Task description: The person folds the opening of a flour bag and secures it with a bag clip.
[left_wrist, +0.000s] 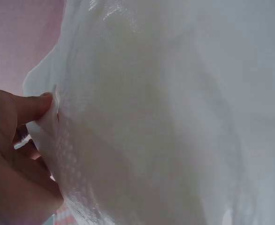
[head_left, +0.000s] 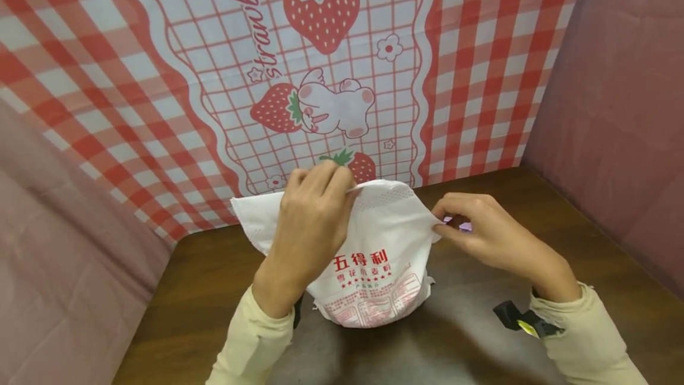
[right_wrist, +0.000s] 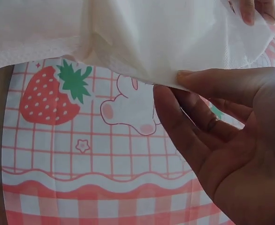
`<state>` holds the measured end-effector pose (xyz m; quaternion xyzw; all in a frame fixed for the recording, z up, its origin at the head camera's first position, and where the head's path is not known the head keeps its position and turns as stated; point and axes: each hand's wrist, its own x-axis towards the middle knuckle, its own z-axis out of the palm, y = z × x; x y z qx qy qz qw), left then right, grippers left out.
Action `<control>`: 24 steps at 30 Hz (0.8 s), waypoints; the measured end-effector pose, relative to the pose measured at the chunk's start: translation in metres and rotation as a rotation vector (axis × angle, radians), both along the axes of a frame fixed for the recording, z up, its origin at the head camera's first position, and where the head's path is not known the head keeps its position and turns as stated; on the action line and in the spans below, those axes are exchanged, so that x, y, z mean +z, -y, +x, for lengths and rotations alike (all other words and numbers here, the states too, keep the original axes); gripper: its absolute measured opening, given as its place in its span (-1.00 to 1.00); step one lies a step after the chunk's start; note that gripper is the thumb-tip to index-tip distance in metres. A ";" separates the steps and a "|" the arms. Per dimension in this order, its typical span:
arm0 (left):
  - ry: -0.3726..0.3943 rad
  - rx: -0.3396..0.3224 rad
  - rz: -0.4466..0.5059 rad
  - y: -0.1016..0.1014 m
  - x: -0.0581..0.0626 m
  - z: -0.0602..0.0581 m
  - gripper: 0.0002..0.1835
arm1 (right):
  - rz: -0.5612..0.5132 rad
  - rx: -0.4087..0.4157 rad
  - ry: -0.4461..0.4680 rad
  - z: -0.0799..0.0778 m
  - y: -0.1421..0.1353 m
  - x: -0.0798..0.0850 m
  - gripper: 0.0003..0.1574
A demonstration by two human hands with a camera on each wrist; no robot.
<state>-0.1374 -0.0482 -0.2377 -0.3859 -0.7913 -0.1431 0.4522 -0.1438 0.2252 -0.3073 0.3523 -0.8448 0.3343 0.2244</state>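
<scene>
On or just above the brown table was the white printed bag, its upper edge apparently being straightened. The left hand gripped its top, the right hand pinched its side; continuing seemed to call for even tension.

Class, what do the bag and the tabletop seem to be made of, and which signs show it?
Bag: probably woven plastic or cloth, thin, softly sheened; it creases, with glossy patches up close. Tabletop: seemingly wood or wood-look laminate, low sheen, from its streaky brown surface.
</scene>
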 end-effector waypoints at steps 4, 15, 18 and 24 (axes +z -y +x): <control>0.017 -0.010 0.021 0.005 -0.001 0.000 -0.83 | -0.005 -0.036 -0.010 -0.003 0.002 -0.009 -0.69; 0.031 -0.033 0.011 0.013 -0.001 -0.001 -0.87 | -0.079 -0.024 -0.079 -0.004 0.008 -0.035 -0.71; 0.020 -0.043 0.014 0.015 -0.001 -0.001 -0.92 | -0.079 -0.030 -0.091 -0.003 0.008 -0.034 -0.70; -0.027 -0.069 -0.002 0.017 -0.003 0.002 -0.88 | -0.071 -0.029 -0.100 -0.001 0.007 -0.032 -0.61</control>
